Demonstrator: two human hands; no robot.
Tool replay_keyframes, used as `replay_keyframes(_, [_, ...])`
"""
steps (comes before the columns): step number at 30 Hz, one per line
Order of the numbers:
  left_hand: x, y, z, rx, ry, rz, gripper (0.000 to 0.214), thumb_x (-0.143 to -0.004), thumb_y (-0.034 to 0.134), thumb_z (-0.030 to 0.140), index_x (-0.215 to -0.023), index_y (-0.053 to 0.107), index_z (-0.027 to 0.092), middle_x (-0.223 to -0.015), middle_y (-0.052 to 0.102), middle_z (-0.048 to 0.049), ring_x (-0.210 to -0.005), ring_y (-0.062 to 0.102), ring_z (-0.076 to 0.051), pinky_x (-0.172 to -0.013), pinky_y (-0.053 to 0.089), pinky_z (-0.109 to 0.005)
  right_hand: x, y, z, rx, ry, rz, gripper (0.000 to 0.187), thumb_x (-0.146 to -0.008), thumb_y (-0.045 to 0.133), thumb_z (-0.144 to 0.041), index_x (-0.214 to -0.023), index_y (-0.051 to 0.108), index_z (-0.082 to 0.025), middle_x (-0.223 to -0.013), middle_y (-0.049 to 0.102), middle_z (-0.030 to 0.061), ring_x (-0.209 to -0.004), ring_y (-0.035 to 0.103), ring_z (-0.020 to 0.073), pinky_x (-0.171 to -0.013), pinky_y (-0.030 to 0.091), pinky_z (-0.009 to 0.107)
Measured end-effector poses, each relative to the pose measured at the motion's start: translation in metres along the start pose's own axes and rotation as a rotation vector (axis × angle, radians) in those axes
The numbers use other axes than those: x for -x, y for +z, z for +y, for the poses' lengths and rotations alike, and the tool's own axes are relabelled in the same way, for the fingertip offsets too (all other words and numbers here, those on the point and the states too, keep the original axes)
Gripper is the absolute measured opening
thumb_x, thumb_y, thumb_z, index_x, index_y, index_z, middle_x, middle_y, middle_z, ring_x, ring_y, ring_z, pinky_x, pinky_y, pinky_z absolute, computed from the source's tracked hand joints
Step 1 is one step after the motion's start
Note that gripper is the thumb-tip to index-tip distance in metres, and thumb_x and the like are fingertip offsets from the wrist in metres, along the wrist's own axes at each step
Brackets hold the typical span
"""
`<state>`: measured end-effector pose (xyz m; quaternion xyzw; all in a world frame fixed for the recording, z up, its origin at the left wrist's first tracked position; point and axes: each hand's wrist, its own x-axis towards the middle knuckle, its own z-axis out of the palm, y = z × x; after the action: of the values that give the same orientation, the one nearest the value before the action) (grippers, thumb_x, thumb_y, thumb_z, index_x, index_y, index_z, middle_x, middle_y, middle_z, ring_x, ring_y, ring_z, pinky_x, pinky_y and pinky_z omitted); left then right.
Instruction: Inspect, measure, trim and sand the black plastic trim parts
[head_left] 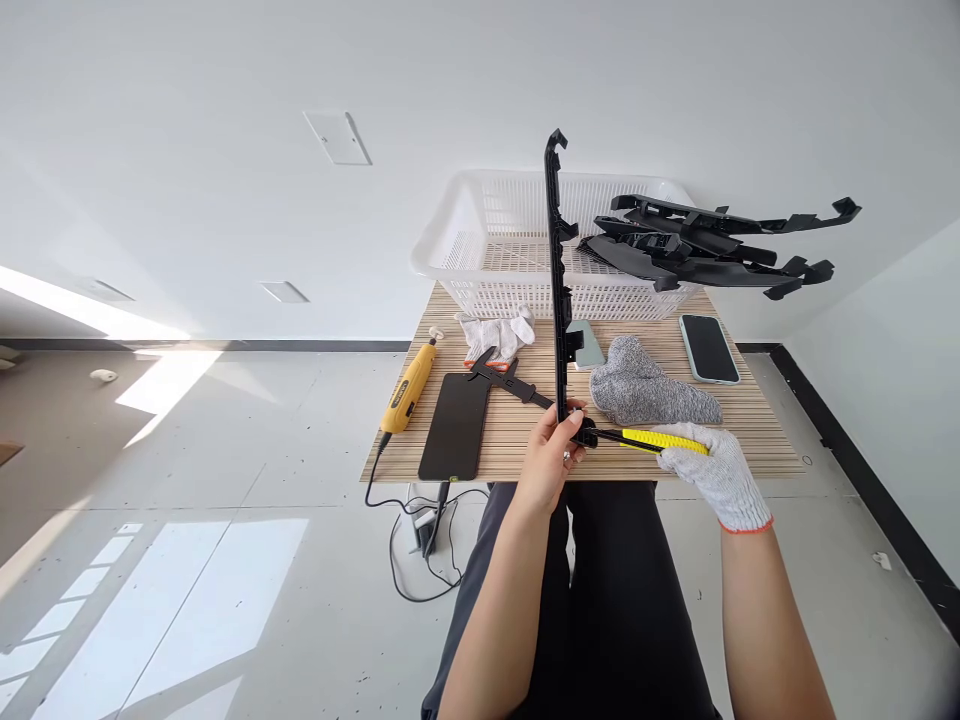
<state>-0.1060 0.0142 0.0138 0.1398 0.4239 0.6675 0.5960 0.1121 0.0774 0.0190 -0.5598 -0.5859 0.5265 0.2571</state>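
Observation:
My bare left hand [551, 450] is closed around the lower end of a long black plastic trim strip [559, 280], which stands nearly upright in the view and has clips along its side. In a white knitted glove with an orange cuff, my right hand [716, 470] grips a yellow utility knife [664, 440]. The knife's front end points left and reaches the strip's lower end beside my left fingers. Whether the blade touches the plastic I cannot tell. A black caliper [514, 382] lies just left of the strip, its right end running behind my left hand.
Behind stands a white plastic basket [480, 280] with several black trim parts [690, 245] jutting out over its right side. On the slatted tabletop lie a yellow rotary tool [409, 388], a black tablet-like slab [454, 428], a white glove [495, 335], grey gloves [645, 385] and a phone [709, 348].

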Motion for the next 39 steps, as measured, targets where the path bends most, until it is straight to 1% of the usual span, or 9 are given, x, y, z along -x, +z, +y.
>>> replay_keyframes(8, [-0.001,-0.001,0.000,-0.012,-0.001,-0.005,0.036,-0.072,0.083,0.043,-0.098,0.075,0.019,-0.088,0.064,-0.0008,-0.057,0.042,-0.003,-0.053,0.037,-0.019,0.000,0.000,0.000,0.005,-0.003,0.001,0.037,-0.070,0.075,-0.034,-0.103,0.080,-0.019,-0.067,0.063,0.0021,-0.059,0.051,0.0138,-0.053,0.044,0.028])
replay_keyframes(11, [-0.001,-0.001,0.000,-0.018,-0.003,-0.006,0.036,-0.072,0.083,0.044,-0.097,0.076,0.020,-0.088,0.064,-0.0009,-0.057,0.043,-0.004,-0.053,0.037,-0.019,0.000,0.000,-0.003,0.001,0.010,-0.010,0.036,-0.068,0.075,-0.033,-0.101,0.080,-0.018,-0.066,0.064,0.0024,-0.058,0.052,0.0139,-0.053,0.044,0.028])
replay_keyframes(14, [-0.001,-0.001,0.000,-0.015,-0.002,-0.014,0.036,-0.072,0.083,0.043,-0.098,0.076,0.019,-0.087,0.064,-0.0012,-0.057,0.043,-0.003,-0.052,0.036,-0.018,-0.001,0.000,-0.007,-0.008,0.008,-0.052,0.035,-0.068,0.073,-0.031,-0.099,0.079,-0.016,-0.065,0.064,0.0028,-0.056,0.052,0.0137,-0.053,0.043,0.028])
replay_keyframes(19, [-0.002,-0.002,0.000,-0.008,-0.005,-0.024,0.034,-0.074,0.082,0.041,-0.099,0.077,0.020,-0.090,0.064,-0.0013,-0.056,0.041,-0.002,-0.052,0.036,-0.018,-0.005,-0.003,-0.009,-0.021,0.000,-0.110,0.028,-0.072,0.067,-0.031,-0.092,0.075,-0.014,-0.059,0.061,0.0014,-0.053,0.049,0.0124,-0.050,0.037,0.026])
replay_keyframes(23, [-0.002,-0.003,-0.001,0.005,-0.007,-0.033,0.034,-0.074,0.082,0.041,-0.100,0.078,0.020,-0.091,0.065,-0.0018,-0.056,0.041,-0.003,-0.053,0.038,-0.018,-0.009,-0.003,-0.011,-0.005,0.059,-0.142,0.020,-0.077,0.066,-0.035,-0.081,0.069,-0.015,-0.057,0.057,0.0003,-0.049,0.043,0.0096,-0.046,0.028,0.024])
replay_keyframes(27, [-0.003,-0.003,-0.001,0.019,-0.006,-0.039,0.033,-0.075,0.081,0.041,-0.101,0.078,0.019,-0.092,0.065,-0.0022,-0.056,0.041,-0.003,-0.053,0.038,-0.018,-0.011,-0.002,-0.019,0.014,0.079,-0.206,0.028,-0.078,0.066,-0.043,-0.068,0.060,-0.017,-0.056,0.057,0.0008,-0.046,0.039,0.0078,-0.044,0.026,0.024])
replay_keyframes(32, [-0.005,-0.004,-0.002,0.040,-0.009,-0.043,0.034,-0.077,0.080,0.041,-0.103,0.078,0.019,-0.092,0.065,-0.0024,-0.056,0.040,-0.002,-0.053,0.038,-0.018,-0.013,-0.003,-0.025,0.053,0.097,-0.234,0.039,-0.080,0.065,-0.053,-0.068,0.055,-0.017,-0.058,0.057,0.0006,-0.043,0.032,0.0052,-0.043,0.021,0.023])
replay_keyframes(35, [-0.006,-0.005,-0.003,0.045,-0.010,-0.047,0.034,-0.077,0.080,0.042,-0.103,0.078,0.020,-0.092,0.064,-0.0021,-0.056,0.040,-0.002,-0.053,0.038,-0.017,-0.013,-0.004,-0.027,0.062,0.108,-0.258,0.043,-0.079,0.066,-0.057,-0.066,0.052,-0.018,-0.057,0.056,0.0006,-0.042,0.032,0.0050,-0.042,0.021,0.023])
replay_keyframes(39, [-0.007,-0.006,-0.004,0.047,-0.012,-0.050,0.034,-0.077,0.081,0.042,-0.104,0.079,0.020,-0.092,0.064,-0.0022,-0.058,0.041,-0.002,-0.053,0.038,-0.016,-0.012,-0.005,-0.030,0.085,0.125,-0.279,0.044,-0.081,0.066,-0.057,-0.065,0.050,-0.018,-0.056,0.054,-0.0006,-0.043,0.034,0.0050,-0.042,0.024,0.023])
